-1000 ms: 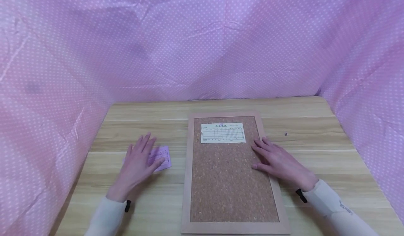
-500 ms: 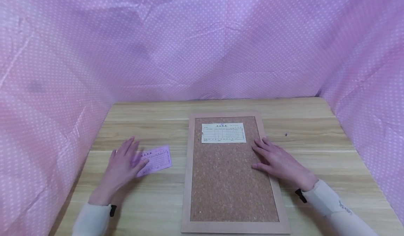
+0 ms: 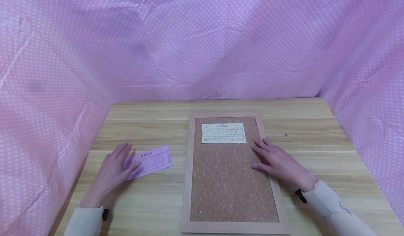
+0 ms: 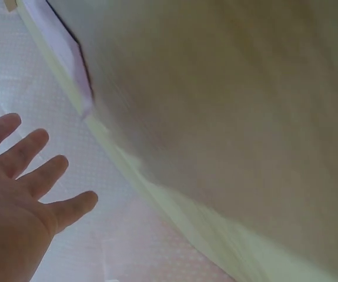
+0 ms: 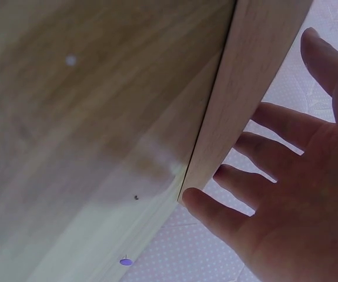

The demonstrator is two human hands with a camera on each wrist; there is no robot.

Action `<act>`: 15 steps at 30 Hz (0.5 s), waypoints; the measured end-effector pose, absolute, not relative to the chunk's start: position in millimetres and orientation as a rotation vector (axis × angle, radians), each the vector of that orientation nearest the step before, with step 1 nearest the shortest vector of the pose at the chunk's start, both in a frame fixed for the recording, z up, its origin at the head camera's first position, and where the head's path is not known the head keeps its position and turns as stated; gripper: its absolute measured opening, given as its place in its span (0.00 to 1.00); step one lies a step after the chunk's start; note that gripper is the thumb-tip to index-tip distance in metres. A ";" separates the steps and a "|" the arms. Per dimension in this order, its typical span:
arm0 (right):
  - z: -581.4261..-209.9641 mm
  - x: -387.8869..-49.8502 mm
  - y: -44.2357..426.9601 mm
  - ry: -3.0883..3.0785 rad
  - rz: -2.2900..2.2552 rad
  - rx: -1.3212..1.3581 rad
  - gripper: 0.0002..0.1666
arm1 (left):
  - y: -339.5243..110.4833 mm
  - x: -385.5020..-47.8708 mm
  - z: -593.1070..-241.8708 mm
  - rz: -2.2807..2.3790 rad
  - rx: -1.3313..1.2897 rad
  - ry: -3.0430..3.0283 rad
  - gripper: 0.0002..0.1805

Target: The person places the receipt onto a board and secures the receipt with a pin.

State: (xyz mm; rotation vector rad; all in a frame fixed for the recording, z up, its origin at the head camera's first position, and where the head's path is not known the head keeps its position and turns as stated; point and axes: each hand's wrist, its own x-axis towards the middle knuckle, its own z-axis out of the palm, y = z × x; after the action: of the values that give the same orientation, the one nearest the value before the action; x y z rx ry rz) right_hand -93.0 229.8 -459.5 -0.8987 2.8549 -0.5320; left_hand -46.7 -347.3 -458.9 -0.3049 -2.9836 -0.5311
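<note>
My left hand point(image 3: 110, 171) is over the left end of a pink printed slip point(image 3: 154, 159) on the table, its fingers extended. In the left wrist view the fingers point(image 4: 42, 175) stand apart from the tabletop, and the slip point(image 4: 67, 53) shows at the upper left. A framed cork board point(image 3: 233, 183) lies in the middle. Near its top is a pale printed slip point(image 3: 223, 134), with a small purple pin point(image 3: 222, 124) at its upper edge. My right hand point(image 3: 279, 162) rests across the board's right frame with fingers loosely straight, and it grips nothing.
A small purple push pin point(image 3: 286, 135) lies on the wooden table point(image 3: 325, 152), right of the board. It also shows in the right wrist view as a purple disc point(image 5: 126, 262). Pink dotted cloth point(image 3: 202, 46) hangs behind the table and on both sides.
My left hand has moved left and slightly toward me, uncovering most of the pink slip. The right hand, the board and the pale slip stay in place.
</note>
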 end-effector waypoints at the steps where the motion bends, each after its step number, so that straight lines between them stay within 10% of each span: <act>1: -459.5 -92.8 229.7 2.856 -0.534 -0.900 0.45 | -348.7 -46.7 -459.0 -0.527 -0.304 -2.991 0.46; 15: -461.3 -93.9 230.6 2.859 -0.533 -0.923 0.44 | -358.0 -50.6 -450.7 -0.506 -0.241 -3.194 0.45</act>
State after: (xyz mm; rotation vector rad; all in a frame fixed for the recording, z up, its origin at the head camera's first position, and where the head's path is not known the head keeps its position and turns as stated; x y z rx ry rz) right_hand -93.9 230.6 -461.3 -0.9227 2.8590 -0.5332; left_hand -50.6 -358.0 -450.7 -0.2412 -3.1941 -0.5061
